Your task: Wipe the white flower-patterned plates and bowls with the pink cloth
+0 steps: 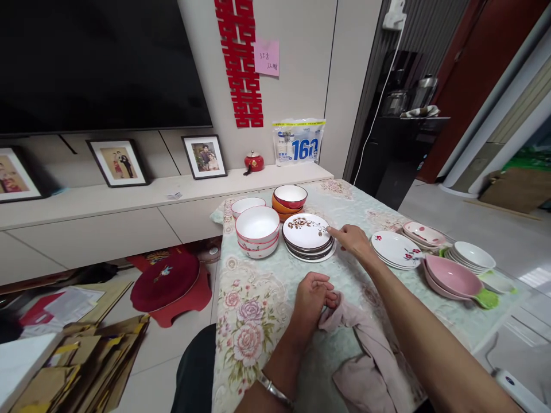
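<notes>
- Soft, fairly even indoor light; the pale wall (297, 23) looks bright.
- At far right, a white patch of glare shines on the glossy floor (534, 278).
- Dark shadow gathers beneath the long cabinet (116, 232); dim gray shade dulls the near middle of the tabletop (241, 275).
- Wide-angle distortion tilts the television (99, 63) and the reddish door (486, 74) at the edges.
- Central plates (303, 232) look crisp; the outer edges look softer.
</notes>
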`<state>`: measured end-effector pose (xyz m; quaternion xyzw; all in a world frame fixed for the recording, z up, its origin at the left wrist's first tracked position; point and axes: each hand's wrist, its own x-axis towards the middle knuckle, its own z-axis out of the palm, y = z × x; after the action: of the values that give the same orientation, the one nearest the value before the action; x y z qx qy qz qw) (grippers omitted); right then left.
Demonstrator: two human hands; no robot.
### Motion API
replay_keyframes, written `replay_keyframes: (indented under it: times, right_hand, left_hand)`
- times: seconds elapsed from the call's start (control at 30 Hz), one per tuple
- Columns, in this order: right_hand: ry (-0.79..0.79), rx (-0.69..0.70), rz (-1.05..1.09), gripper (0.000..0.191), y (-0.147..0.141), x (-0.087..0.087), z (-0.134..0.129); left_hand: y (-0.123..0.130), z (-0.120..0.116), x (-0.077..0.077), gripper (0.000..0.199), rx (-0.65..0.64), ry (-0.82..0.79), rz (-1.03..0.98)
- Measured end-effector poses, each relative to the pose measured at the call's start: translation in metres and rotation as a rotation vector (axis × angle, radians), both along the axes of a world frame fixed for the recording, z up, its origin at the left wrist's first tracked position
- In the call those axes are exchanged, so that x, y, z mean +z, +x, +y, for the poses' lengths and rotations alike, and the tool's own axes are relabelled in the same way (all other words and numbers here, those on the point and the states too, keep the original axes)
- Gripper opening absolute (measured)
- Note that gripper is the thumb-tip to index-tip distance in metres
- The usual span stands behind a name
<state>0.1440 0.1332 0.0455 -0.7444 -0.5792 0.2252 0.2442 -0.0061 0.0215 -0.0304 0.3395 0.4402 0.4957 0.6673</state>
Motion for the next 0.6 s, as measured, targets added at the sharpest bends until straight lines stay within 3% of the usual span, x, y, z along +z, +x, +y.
replay_keyframes:
  times: [0.27,0.6]
  right_hand:
    - [-0.157,0.001,-0.018,0.035,-0.007,-0.008,0.027]
    - [-0.191,-0.066,0.353,0.025,-0.010,-0.011,0.019]
  left_hand:
    - [0.002,0.001,-0.003,0.024,0.018,-0.013,-0.009]
    - [0.000,-0.001,-0.001,0.024,0.027,-0.025,-0.056]
